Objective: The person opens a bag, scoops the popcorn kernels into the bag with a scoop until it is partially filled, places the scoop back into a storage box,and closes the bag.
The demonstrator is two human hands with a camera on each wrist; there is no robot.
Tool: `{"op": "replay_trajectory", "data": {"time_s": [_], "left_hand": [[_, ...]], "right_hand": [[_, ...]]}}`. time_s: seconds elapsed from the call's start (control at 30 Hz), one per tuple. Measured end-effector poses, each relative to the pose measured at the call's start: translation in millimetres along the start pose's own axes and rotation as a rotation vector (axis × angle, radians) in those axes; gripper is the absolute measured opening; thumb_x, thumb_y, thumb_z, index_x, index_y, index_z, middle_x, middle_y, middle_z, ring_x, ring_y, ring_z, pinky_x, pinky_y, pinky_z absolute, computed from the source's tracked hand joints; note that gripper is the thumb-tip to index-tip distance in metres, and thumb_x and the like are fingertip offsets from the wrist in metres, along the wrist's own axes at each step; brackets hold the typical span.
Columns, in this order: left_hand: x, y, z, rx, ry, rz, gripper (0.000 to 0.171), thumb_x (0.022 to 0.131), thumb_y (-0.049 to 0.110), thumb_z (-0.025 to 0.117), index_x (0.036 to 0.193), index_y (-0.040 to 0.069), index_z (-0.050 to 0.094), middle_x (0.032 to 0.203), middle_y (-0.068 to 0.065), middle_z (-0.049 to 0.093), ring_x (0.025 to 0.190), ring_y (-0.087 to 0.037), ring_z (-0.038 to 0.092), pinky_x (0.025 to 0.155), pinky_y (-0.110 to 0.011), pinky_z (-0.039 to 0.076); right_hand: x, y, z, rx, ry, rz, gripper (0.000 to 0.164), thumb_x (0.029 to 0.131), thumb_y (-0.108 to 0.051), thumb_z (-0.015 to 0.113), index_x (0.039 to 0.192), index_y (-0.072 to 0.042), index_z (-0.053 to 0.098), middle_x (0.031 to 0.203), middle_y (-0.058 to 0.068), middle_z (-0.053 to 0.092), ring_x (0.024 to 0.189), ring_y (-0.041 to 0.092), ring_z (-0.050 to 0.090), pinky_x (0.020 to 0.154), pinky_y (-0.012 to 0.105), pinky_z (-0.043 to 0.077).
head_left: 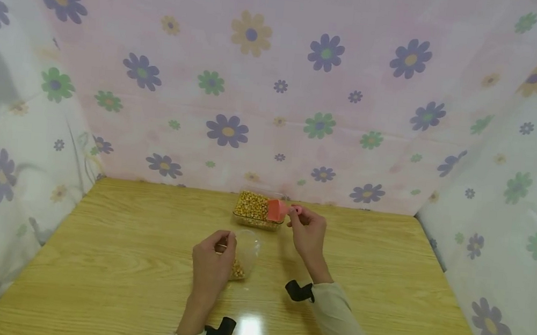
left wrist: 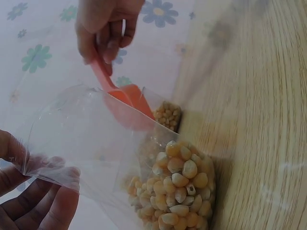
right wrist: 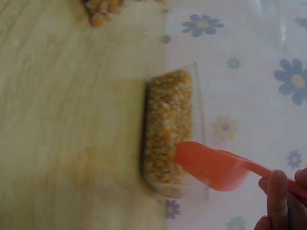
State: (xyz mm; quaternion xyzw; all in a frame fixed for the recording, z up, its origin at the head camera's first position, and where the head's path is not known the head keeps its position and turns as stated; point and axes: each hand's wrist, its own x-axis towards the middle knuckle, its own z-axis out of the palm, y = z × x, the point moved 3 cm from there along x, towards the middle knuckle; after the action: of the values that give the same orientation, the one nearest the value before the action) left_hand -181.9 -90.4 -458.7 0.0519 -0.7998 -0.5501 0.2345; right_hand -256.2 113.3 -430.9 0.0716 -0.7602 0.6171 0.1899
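Note:
My left hand pinches the upper edge of a clear plastic bag. Corn kernels fill the bottom of that bag, which stands on the table. In my right hand is the handle of a pink-orange scoop. Its bowl overlaps the right end of a clear rectangular container in the head view. Loose corn kernels lie deep inside this container. The scoop is tilted, its mouth facing the kernels; in the head view the bowl shows no kernels.
The wood-grain table carries both the bag and the container. A flowered cloth hangs right behind the container and along both sides. Black wrist mounts sit on both wrists.

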Motion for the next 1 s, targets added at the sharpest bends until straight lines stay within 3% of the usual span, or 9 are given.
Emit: {"op": "replay_trajectory", "data": {"time_s": [0.1,0.2,0.37,0.4,0.53,0.77,0.87,1.0], "left_hand": [[0.7,-0.4,0.0,0.004,0.005,0.008,0.016,0.098,0.01,0.065,0.089,0.008,0.077,0.075,-0.006,0.072,0.063,-0.012,0.065,0.057,-0.022,0.053],[1.1,0.0,-0.1,-0.001,0.006,0.012,0.015,0.097,0.009,0.066,0.088,0.008,0.077,0.075,-0.007,0.072,0.063,-0.012,0.065,0.057,-0.023,0.053],[0.5,1.4,-0.2,-0.009,0.0,0.006,0.014,0.097,0.009,0.066,0.089,0.007,0.078,0.075,-0.008,0.072,0.064,-0.013,0.065,0.058,-0.023,0.054],[0.4,1.3,0.0,-0.008,-0.002,0.003,0.014,0.097,0.01,0.066,0.089,0.007,0.078,0.075,-0.008,0.073,0.064,-0.013,0.065,0.058,-0.023,0.054],[0.8,0.6,0.4,-0.007,-0.004,-0.005,0.015,0.098,0.011,0.066,0.09,0.006,0.078,0.076,-0.01,0.073,0.064,-0.013,0.065,0.058,-0.023,0.054],[1.2,0.4,1.1,-0.003,0.001,0.017,0.015,0.098,0.01,0.066,0.088,0.007,0.077,0.075,-0.01,0.072,0.064,-0.013,0.064,0.058,-0.023,0.054],[1.5,-0.4,1.0,-0.001,0.004,0.018,0.015,0.097,0.01,0.066,0.087,0.008,0.077,0.074,-0.007,0.072,0.063,-0.013,0.064,0.058,-0.023,0.053],[1.4,-1.4,1.2,-0.009,-0.004,0.006,0.016,0.098,0.01,0.066,0.088,0.006,0.077,0.075,-0.007,0.072,0.064,-0.013,0.064,0.057,-0.023,0.053]], "right_hand": [[2.8,28.2,7.6,0.058,0.02,0.09,0.021,0.1,-0.001,0.062,0.096,0.017,0.071,0.1,0.035,0.071,0.056,-0.001,0.061,0.05,0.017,0.043],[4.0,48.4,13.7,0.114,0.048,0.191,0.024,0.102,-0.006,0.061,0.101,0.016,0.071,0.105,0.034,0.071,0.058,0.007,0.066,0.052,0.018,0.046],[2.6,63.6,17.9,0.156,0.104,0.387,0.027,0.103,-0.015,0.061,0.109,0.009,0.074,0.104,0.022,0.074,0.07,0.02,0.071,0.066,0.03,0.054],[2.1,65.7,17.9,0.173,0.113,0.427,0.027,0.103,-0.015,0.06,0.11,0.008,0.074,0.103,0.019,0.075,0.071,0.02,0.071,0.073,0.034,0.056],[-0.5,73.6,15.6,0.266,0.129,0.563,0.028,0.103,-0.015,0.06,0.118,0.006,0.071,0.093,0.006,0.077,0.073,0.012,0.07,0.081,0.037,0.056],[-4.4,78.4,11.7,0.425,0.124,0.659,0.033,0.104,-0.016,0.059,0.127,0.007,0.064,0.086,-0.004,0.077,0.075,0.008,0.069,0.074,0.026,0.055],[-6.4,79.4,11.6,0.464,0.123,0.695,0.031,0.104,-0.018,0.059,0.125,0.005,0.066,0.084,-0.005,0.077,0.075,0.008,0.068,0.072,0.024,0.053],[-11.6,80.9,11.5,0.61,0.131,0.756,0.024,0.105,-0.018,0.057,0.119,0.0,0.067,0.082,-0.005,0.073,0.074,0.007,0.063,0.072,0.024,0.05]]}}
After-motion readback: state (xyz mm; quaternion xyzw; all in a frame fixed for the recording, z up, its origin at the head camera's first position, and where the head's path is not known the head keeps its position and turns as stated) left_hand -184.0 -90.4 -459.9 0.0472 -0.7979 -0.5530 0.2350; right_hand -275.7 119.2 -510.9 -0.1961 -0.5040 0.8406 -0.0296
